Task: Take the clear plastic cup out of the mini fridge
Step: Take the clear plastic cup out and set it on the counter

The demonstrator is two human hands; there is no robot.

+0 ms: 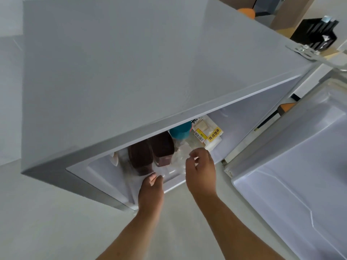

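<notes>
Front of mini fridge (131,72) shelf: clear plastic cup (178,160) just beside dark bottles (162,147); right hand (201,169) fingers curled onto its side, left hand (151,186) curled at shelf lip, hold unclear; thin wall may buckle or slip, toppling bottles

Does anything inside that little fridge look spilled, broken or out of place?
Nothing stands out. No spill shows in the mini fridge; the two dark bottles, teal-capped container and bread packet sit packed close. The clear plastic cup between the left hand and right hand is too blurred to judge.
</notes>
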